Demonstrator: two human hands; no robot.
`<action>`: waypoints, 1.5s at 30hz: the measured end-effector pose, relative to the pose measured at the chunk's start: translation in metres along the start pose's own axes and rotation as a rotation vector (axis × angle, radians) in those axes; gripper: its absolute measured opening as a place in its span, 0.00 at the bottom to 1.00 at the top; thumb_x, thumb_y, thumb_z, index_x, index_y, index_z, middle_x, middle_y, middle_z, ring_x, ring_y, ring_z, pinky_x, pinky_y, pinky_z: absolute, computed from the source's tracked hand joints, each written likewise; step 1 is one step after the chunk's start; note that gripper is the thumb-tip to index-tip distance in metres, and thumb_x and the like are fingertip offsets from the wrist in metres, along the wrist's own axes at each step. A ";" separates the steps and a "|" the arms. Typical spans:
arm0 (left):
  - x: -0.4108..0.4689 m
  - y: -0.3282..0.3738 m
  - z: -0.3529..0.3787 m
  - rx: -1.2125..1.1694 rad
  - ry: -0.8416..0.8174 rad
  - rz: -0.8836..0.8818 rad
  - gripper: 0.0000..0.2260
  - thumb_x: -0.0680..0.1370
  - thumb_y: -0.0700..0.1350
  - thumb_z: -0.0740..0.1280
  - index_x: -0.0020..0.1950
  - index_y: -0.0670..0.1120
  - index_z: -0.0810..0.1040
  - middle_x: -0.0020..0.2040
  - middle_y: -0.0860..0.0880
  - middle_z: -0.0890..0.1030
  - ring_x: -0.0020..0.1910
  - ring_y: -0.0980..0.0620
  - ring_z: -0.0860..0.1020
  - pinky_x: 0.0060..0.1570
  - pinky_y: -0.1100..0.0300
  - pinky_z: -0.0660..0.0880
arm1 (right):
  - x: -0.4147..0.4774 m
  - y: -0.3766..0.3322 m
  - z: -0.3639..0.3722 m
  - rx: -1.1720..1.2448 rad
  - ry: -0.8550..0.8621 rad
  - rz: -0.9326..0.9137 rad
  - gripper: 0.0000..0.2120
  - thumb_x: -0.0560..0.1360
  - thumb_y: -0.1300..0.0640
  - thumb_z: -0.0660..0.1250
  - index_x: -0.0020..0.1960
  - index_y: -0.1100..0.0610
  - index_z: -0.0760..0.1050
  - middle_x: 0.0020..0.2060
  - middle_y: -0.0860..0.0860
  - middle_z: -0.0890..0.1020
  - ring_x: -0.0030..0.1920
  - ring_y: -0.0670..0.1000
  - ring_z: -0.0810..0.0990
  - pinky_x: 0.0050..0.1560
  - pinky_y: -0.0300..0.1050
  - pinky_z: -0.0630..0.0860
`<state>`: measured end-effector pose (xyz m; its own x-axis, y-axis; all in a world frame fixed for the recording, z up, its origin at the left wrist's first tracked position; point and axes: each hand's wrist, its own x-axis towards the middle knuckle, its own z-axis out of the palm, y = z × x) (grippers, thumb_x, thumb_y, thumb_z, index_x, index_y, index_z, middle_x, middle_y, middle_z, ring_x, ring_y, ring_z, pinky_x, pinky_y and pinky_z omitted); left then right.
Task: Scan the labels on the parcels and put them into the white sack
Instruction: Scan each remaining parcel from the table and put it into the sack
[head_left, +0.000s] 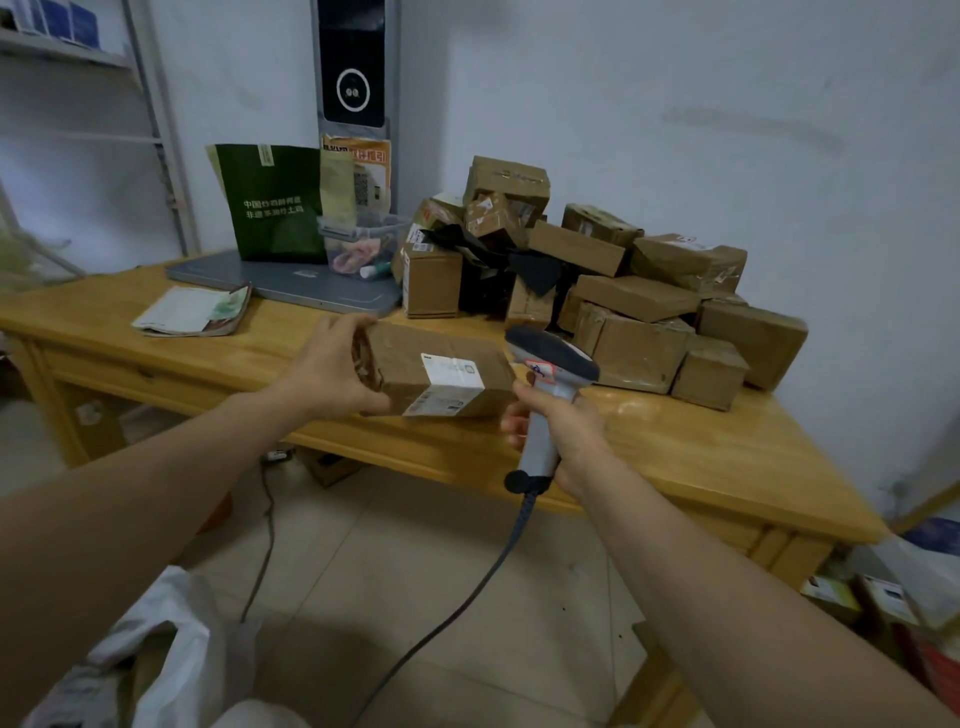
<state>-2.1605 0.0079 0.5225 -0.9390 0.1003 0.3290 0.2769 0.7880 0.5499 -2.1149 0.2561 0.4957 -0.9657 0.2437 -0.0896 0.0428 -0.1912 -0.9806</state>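
Note:
My left hand (324, 371) grips the left end of a brown cardboard parcel (410, 364) and holds it just above the front of the wooden table (675, 447). A white label (451, 382) wraps over the parcel's near edge. My right hand (561, 431) grips the grey handle of a corded barcode scanner (550, 358), whose dark head sits right beside the parcel's right end. A pile of several brown parcels (623, 291) lies on the table's right half against the wall. The white sack (156, 649) lies open on the floor at the lower left.
A green paper bag (275, 208), a clear plastic tub (363, 249), a grey flat scale (291, 283) and a stack of papers (192, 312) occupy the table's left. The scanner cable (467, 597) trails across the tiled floor. Boxes stand on the floor at the right.

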 end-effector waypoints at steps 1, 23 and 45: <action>0.000 -0.001 0.002 0.010 0.026 0.033 0.48 0.59 0.46 0.82 0.73 0.49 0.61 0.66 0.48 0.66 0.60 0.54 0.66 0.57 0.60 0.66 | -0.003 -0.002 0.000 -0.037 -0.047 0.007 0.09 0.73 0.58 0.74 0.47 0.61 0.77 0.30 0.54 0.81 0.28 0.50 0.79 0.28 0.42 0.76; 0.035 0.022 -0.068 -0.362 0.067 -0.266 0.16 0.69 0.51 0.75 0.53 0.47 0.79 0.43 0.48 0.79 0.42 0.53 0.78 0.36 0.62 0.72 | -0.037 -0.013 0.026 -0.620 -0.199 -0.337 0.11 0.69 0.59 0.74 0.45 0.51 0.74 0.36 0.47 0.77 0.36 0.48 0.76 0.35 0.41 0.72; 0.035 0.041 -0.081 -0.264 0.061 -0.201 0.21 0.70 0.48 0.75 0.61 0.42 0.78 0.49 0.46 0.80 0.46 0.50 0.78 0.41 0.60 0.75 | -0.042 -0.025 0.036 -0.661 -0.237 -0.513 0.12 0.70 0.62 0.72 0.46 0.48 0.73 0.41 0.45 0.79 0.48 0.49 0.80 0.46 0.42 0.78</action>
<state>-2.1653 -0.0056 0.6181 -0.9684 -0.0835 0.2349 0.1385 0.6032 0.7855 -2.0844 0.2168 0.5302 -0.9313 -0.0696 0.3574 -0.3431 0.4971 -0.7970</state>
